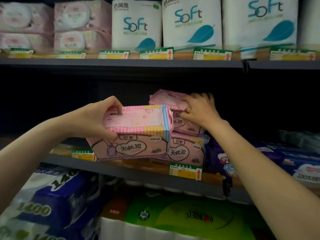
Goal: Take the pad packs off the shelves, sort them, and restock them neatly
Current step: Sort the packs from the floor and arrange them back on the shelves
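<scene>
My left hand (97, 116) grips a pink striped pad pack (138, 120) by its left end, fingers on top and thumb beneath, holding it just over another pink pack (128, 148) on the middle shelf (121, 168). To the right stands a stack of the same pink packs; its bottom pack (187, 149) faces front. My right hand (199, 110) grasps the top pack of that stack (166, 98), fingers curled over its right end.
White "Soft" tissue rolls (192, 23) and pink tissue packs (81, 23) fill the upper shelf. Purple packs (223, 160) sit right of the pad stack. Blue and green paper bundles (173, 215) lie below. Price tags (186, 170) line the shelf edges.
</scene>
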Demonstrator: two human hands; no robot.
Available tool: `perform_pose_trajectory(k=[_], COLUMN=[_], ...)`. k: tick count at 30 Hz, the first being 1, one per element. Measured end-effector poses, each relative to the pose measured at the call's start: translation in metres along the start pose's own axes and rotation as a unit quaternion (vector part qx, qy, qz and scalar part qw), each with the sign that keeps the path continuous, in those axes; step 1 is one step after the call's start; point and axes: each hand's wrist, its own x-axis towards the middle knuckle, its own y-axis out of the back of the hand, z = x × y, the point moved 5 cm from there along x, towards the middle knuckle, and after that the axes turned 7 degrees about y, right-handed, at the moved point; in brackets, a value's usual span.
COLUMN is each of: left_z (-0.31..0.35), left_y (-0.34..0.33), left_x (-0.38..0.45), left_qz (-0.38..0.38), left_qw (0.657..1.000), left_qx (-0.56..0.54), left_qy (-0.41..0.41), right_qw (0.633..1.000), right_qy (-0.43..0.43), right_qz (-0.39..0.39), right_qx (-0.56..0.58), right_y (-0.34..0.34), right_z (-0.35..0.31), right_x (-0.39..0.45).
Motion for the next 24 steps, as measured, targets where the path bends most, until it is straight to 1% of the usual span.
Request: perform_pose_trajectory(k=[3,4,6,9,11,13,17,18,19,20,21,22,23,24], left_z=[-0.001,-0.001,-0.002,-0.004,-0.006,-0.006,0.004,0.009,0.015,0.022,0.029,0.035,0.042,0.049], left_y=[-0.002,-0.004,-0.008,-0.008,-0.005,-0.002,0.003,0.003,0.003,0.002,0.0,-0.002,-0.005,-0.01], left_x=[0.003,0.004,0.005,0.006,0.007,0.01,0.016,0.019,0.023,0.027,0.031,0.036,0.042,0.048], left_qz=[-0.001,-0.002,-0.006,-0.004,0.005,0.013,0.037,0.045,0.052,0.059,0.064,0.069,0.07,0.066], left_qw=[1.0,1.0,1.0,1.0,1.0,1.0,0.999,0.999,0.999,0.998,0.998,0.997,0.997,0.997], left_qx=[-0.004,0.002,0.015,0.019,0.015,0.011,0.001,-0.003,-0.004,-0.003,-0.002,-0.005,-0.011,-0.014], left_qy=[0.003,0.002,0.0,0.0,0.004,0.01,0.009,0.003,-0.006,-0.016,-0.026,-0.033,-0.039,-0.047], right_qw=[0.997,0.996,0.998,0.998,0.998,0.996,0.986,0.985,0.986,0.99,0.986,0.959,0.906,0.851], right_qy=[0.011,0.003,-0.009,0.039,0.046,0.031,0.039,0.043,0.04,0.027,-0.007,-0.046,-0.07,-0.08], right_qz=[0.008,0.007,0.01,-0.002,-0.032,-0.084,-0.157,-0.168,-0.162,-0.125,-0.054,0.033,0.112,0.155], right_qx=[-0.077,-0.084,-0.059,-0.042,-0.036,-0.026,-0.038,-0.027,0.001,0.055,0.155,0.279,0.402,0.495], right_y=[-0.009,-0.015,-0.025,-0.041,-0.047,-0.05,-0.054,-0.055,-0.053,-0.045,-0.034,-0.02,-0.007,0.005], right_z=[-0.015,-0.016,-0.016,-0.01,0.0,0.011,0.012,0.014,0.018,0.021,0.026,0.029,0.028,0.023], right_x=[-0.007,-0.009,-0.015,-0.019,-0.016,-0.009,0.009,0.01,0.009,0.004,-0.004,-0.017,-0.032,-0.048])
